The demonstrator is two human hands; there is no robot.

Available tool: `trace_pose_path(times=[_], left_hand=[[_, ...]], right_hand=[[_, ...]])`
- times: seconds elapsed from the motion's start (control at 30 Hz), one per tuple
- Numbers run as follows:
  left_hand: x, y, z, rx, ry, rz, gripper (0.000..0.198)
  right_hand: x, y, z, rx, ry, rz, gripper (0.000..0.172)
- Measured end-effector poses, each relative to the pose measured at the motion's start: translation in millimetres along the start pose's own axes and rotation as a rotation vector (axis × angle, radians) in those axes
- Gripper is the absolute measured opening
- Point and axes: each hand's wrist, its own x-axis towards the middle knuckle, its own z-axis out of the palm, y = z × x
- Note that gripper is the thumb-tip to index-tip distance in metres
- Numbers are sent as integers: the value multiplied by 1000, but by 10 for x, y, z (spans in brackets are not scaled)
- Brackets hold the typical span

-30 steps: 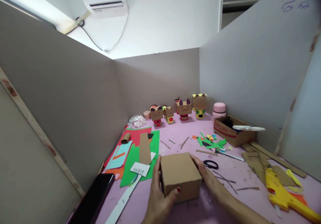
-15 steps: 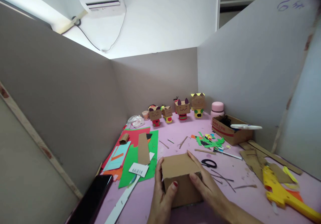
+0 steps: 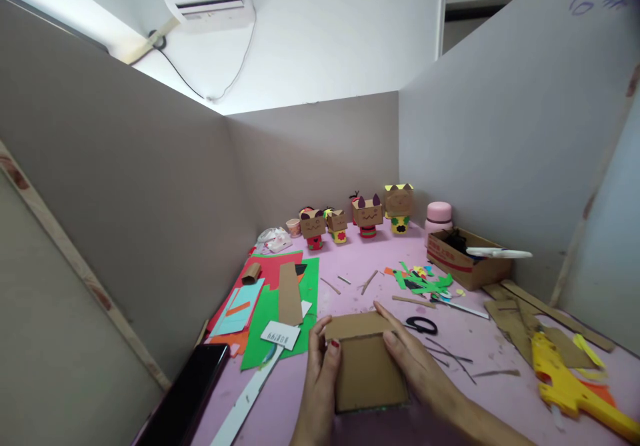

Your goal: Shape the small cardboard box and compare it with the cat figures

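Note:
Between my two hands is a brown cardboard box (image 3: 371,374), held low over the front of the purple table. One flat face is turned toward me and a narrower face shows above it. My left hand (image 3: 320,373) grips the left side, its thumb with a red nail along the front edge. Against the right side my right hand (image 3: 417,369) presses, thumb at the upper front corner and fingers over the far top edge. The box's underside and back are hidden. Black-handled scissors (image 3: 423,325) lie just beyond my right hand.
Left are coloured paper sheets (image 3: 277,323), a cardboard strip (image 3: 290,296), a white ruler-like strip (image 3: 245,399) and a phone (image 3: 187,393). Right are a yellow glue gun (image 3: 560,379), paper scraps (image 3: 425,281) and an open carton (image 3: 465,263). Several cardboard-headed figures (image 3: 367,214) stand behind.
The box has tilted, so its front face turns up toward me and its top looks narrower. My left thumb has shifted up toward its upper left corner. The view has swung slightly.

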Motion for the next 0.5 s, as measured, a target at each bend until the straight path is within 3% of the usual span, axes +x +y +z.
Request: trace_pose_path(times=[0.3, 0.5], left_hand=[[25, -24, -57, -12, -141, -28, 81], [-11, -58, -21, 70, -233, 3, 73]], right_hand=[[85, 38, -44, 177, 47, 69, 84], [95, 156, 10, 421, 87, 155, 82]])
